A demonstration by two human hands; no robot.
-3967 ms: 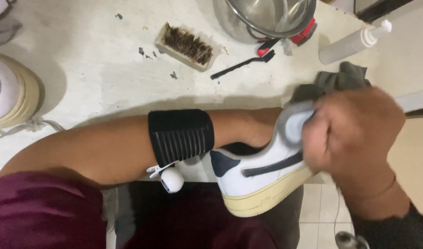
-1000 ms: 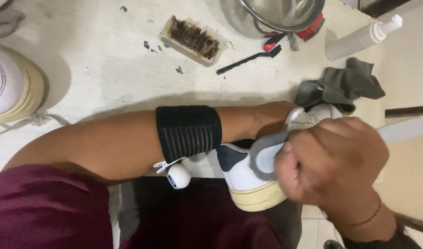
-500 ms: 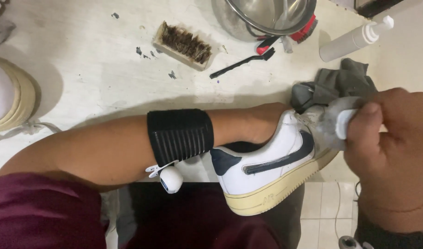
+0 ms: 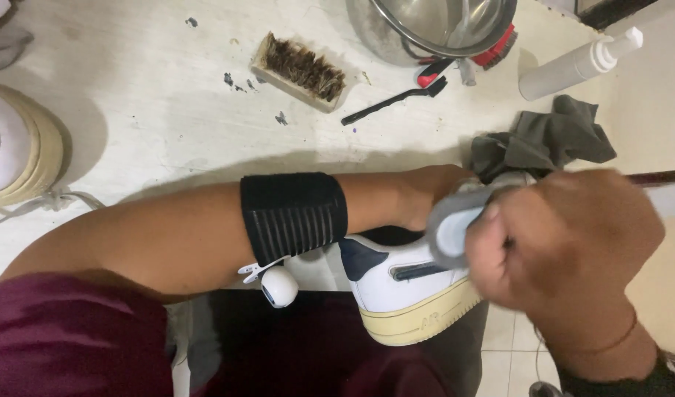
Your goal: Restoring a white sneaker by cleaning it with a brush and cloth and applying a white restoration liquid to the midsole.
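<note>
A white sneaker (image 4: 396,283) with a navy heel patch and a yellowed sole lies on its side over my lap at the table's edge. My left hand (image 4: 433,195) reaches into the shoe's opening and holds it; a black band wraps that forearm. My right hand (image 4: 565,242), blurred with motion, is closed on a grey cloth (image 4: 451,224) pressed against the sneaker's side. A crumpled dark grey rag (image 4: 551,140) lies on the table just behind the shoe.
On the white table (image 4: 153,117) lie a wooden bristle brush (image 4: 300,70), a thin black brush (image 4: 396,99), a metal bowl (image 4: 440,26) and a white pump bottle (image 4: 576,62). Another white sneaker (image 4: 17,143) sits at the left edge. A small white device (image 4: 278,285) hangs off the band.
My right hand has swept back left along the sneaker's side with the cloth, after being out at the toe half a second ago. The left arm has stayed put.
</note>
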